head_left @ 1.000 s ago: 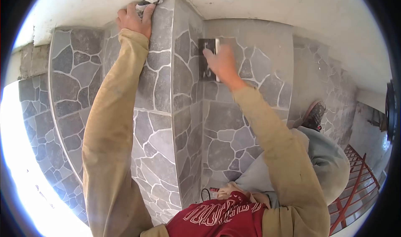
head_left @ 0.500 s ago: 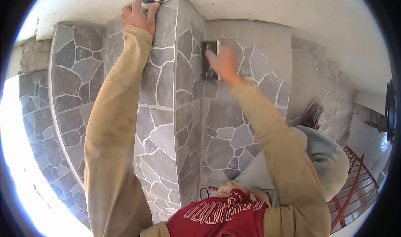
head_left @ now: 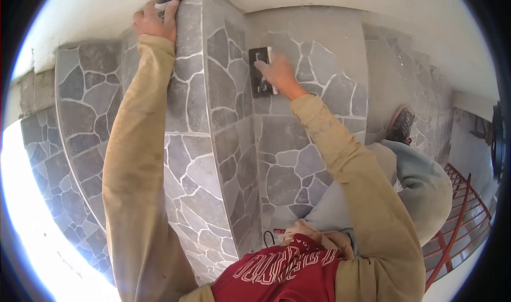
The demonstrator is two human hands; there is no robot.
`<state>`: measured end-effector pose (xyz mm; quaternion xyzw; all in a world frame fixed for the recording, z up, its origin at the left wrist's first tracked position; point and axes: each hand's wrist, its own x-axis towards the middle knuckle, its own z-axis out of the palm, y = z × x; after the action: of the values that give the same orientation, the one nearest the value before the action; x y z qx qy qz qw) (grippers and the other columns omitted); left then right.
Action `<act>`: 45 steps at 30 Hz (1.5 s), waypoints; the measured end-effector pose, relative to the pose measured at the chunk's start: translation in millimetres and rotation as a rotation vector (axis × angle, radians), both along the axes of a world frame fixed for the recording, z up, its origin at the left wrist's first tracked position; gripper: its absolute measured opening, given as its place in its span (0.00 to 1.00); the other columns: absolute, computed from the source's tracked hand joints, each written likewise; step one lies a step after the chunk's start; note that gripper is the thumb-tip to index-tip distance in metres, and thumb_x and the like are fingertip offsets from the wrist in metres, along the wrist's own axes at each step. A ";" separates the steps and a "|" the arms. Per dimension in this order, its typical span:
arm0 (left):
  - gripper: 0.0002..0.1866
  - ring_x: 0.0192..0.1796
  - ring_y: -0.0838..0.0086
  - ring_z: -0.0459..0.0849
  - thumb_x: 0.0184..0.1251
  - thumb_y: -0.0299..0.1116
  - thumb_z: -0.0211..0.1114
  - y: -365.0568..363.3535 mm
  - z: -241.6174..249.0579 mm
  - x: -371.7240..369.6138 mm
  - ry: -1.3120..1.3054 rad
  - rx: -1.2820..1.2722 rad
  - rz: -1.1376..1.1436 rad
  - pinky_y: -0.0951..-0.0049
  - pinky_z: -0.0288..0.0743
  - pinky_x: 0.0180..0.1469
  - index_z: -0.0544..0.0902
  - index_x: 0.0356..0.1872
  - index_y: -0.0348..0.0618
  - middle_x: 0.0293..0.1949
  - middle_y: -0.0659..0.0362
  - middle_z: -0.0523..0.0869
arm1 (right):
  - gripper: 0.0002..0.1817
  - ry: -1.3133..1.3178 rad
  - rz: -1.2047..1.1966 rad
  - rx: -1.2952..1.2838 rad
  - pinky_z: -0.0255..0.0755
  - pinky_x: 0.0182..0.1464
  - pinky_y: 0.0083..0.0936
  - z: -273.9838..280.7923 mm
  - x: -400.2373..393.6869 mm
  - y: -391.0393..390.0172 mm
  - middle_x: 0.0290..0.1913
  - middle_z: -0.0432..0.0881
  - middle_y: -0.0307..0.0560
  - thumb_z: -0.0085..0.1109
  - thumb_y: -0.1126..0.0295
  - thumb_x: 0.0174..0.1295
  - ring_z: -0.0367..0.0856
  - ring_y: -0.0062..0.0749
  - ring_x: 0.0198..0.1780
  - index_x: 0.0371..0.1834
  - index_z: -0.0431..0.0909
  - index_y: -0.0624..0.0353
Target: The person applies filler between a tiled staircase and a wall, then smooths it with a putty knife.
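My left hand is at the top of the stone-patterned tiled column, its fingers around a crumpled white and dark cloth-like bundle beside the pale upper surface. With my right hand I grip a black rectangular float with a white handle, held against the tiled wall just right of the column's inner corner. Grey film dulls the tiles around and above the float, while pale joint lines show clearly lower down.
A red metal grille stands at the lower right. My bent leg in light trousers and a dark shoe are at the right. A thin black loop lies near the column's foot. Bright light enters at the left.
The view has shifted slightly, so the column and left hand appear further left. My right hand and the float stand out more sharply, with the float still at the wall near the corner.
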<state>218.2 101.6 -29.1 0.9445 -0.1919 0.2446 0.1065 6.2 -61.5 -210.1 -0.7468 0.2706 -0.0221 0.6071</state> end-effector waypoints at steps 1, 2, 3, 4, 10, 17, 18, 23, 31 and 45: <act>0.36 0.59 0.40 0.75 0.64 0.64 0.67 -3.2 -0.2 2.1 -0.002 -0.006 -0.012 0.46 0.71 0.62 0.81 0.60 0.44 0.57 0.39 0.78 | 0.19 -0.002 -0.012 -0.006 0.78 0.43 0.47 4.5 1.3 -4.6 0.32 0.86 0.65 0.71 0.59 0.55 0.87 0.60 0.37 0.34 0.85 0.69; 0.36 0.59 0.40 0.75 0.64 0.64 0.68 -3.0 -0.1 2.5 -0.002 0.001 0.001 0.46 0.72 0.62 0.81 0.60 0.44 0.56 0.39 0.78 | 0.20 0.010 0.024 -0.027 0.78 0.47 0.48 9.1 3.4 -4.8 0.35 0.86 0.67 0.69 0.59 0.55 0.86 0.63 0.41 0.36 0.85 0.69; 0.36 0.59 0.40 0.75 0.64 0.64 0.68 0.7 0.0 1.4 0.002 0.017 0.016 0.46 0.72 0.62 0.81 0.59 0.43 0.56 0.39 0.78 | 0.21 0.026 0.063 -0.040 0.78 0.50 0.49 12.5 1.5 -2.5 0.39 0.85 0.70 0.68 0.58 0.55 0.85 0.66 0.46 0.38 0.84 0.70; 0.36 0.59 0.40 0.75 0.64 0.64 0.68 3.6 2.0 3.4 0.002 0.025 0.004 0.46 0.72 0.62 0.81 0.59 0.43 0.56 0.39 0.78 | 0.21 0.027 0.052 -0.031 0.78 0.50 0.49 15.0 -1.8 -1.5 0.39 0.85 0.70 0.68 0.58 0.55 0.85 0.66 0.46 0.38 0.84 0.70; 0.36 0.59 0.40 0.75 0.63 0.63 0.69 1.1 2.7 2.3 0.006 0.008 0.012 0.46 0.71 0.62 0.81 0.60 0.43 0.56 0.38 0.78 | 0.18 -0.027 0.102 -0.006 0.76 0.54 0.50 15.6 1.3 -3.0 0.42 0.84 0.71 0.65 0.62 0.55 0.83 0.66 0.48 0.38 0.84 0.69; 0.37 0.61 0.40 0.74 0.62 0.64 0.69 5.0 2.5 7.6 0.041 0.011 0.011 0.46 0.70 0.64 0.80 0.62 0.44 0.56 0.38 0.78 | 0.19 -0.035 0.035 -0.129 0.75 0.56 0.50 11.6 0.2 7.8 0.48 0.81 0.72 0.64 0.63 0.55 0.81 0.68 0.51 0.39 0.83 0.71; 0.38 0.61 0.40 0.74 0.62 0.65 0.69 3.2 0.8 9.0 0.041 -0.001 0.023 0.46 0.69 0.64 0.80 0.62 0.44 0.56 0.38 0.78 | 0.19 -0.016 0.053 -0.190 0.75 0.56 0.50 14.5 1.5 5.7 0.47 0.82 0.72 0.64 0.63 0.54 0.81 0.68 0.51 0.40 0.83 0.71; 0.37 0.60 0.39 0.74 0.62 0.64 0.69 8.2 0.8 6.7 0.031 0.003 -0.001 0.45 0.70 0.64 0.80 0.62 0.44 0.56 0.38 0.78 | 0.19 0.044 0.044 0.153 0.76 0.56 0.50 21.4 1.3 -2.7 0.46 0.81 0.74 0.65 0.63 0.54 0.81 0.69 0.51 0.39 0.83 0.72; 0.37 0.61 0.39 0.73 0.62 0.64 0.70 1.5 1.6 12.2 0.029 -0.010 0.017 0.45 0.69 0.64 0.80 0.62 0.44 0.56 0.37 0.78 | 0.18 0.024 0.101 -0.096 0.75 0.58 0.50 36.1 -5.3 3.1 0.49 0.82 0.72 0.63 0.62 0.56 0.80 0.68 0.54 0.39 0.83 0.69; 0.37 0.59 0.40 0.75 0.63 0.63 0.70 2.9 3.0 7.5 0.051 -0.010 -0.007 0.46 0.70 0.63 0.80 0.61 0.42 0.55 0.37 0.78 | 0.16 -0.013 0.058 -0.127 0.78 0.52 0.51 32.6 -5.4 11.6 0.41 0.85 0.71 0.63 0.65 0.55 0.84 0.68 0.46 0.39 0.84 0.69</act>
<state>225.6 104.5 -26.1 0.9491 -0.1912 0.2212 0.1170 0.8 -49.9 -177.6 -0.7911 0.2430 -0.0266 0.5607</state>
